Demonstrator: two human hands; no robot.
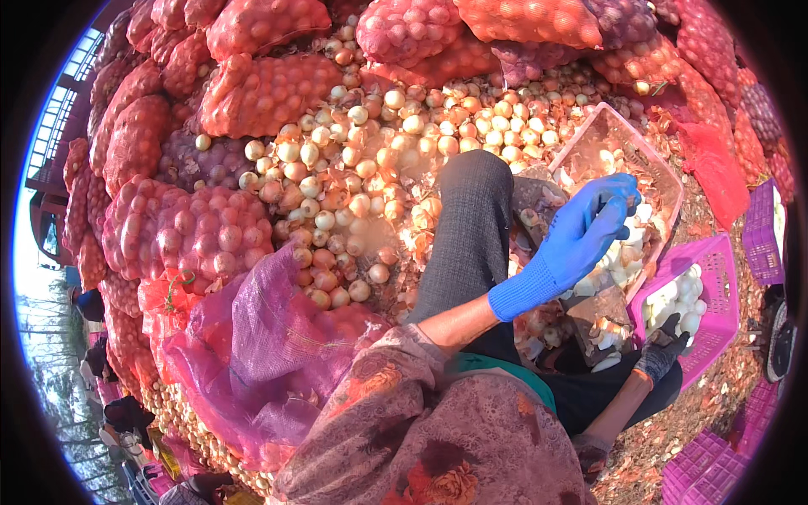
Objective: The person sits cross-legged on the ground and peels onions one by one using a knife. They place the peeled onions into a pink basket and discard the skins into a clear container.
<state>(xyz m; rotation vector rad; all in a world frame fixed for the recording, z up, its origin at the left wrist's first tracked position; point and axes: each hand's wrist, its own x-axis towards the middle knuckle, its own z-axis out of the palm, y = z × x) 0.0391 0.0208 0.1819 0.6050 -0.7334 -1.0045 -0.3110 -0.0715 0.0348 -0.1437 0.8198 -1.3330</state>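
My left hand (593,218), in a blue glove, is raised over a pale pink crate (666,170) of onion skins and pale pieces. Its fingers are bent; whether they hold anything is hidden. My right hand (663,350), in a dark grey glove, reaches over the near side of a tilted magenta plastic crate (719,303), its fingers apart at the peeled white onions (675,297). Beside my dark-trousered knee (470,208) spreads a heap of unpeeled onions (360,170). Loose skins lie among them.
Full red mesh sacks of onions (271,95) are stacked along the far and left sides. A crumpled purple mesh sack (265,341) lies left of me. More purple crates (704,470) stand at right. Other people are partly visible at lower left; a shoe (783,341) shows at the right edge.
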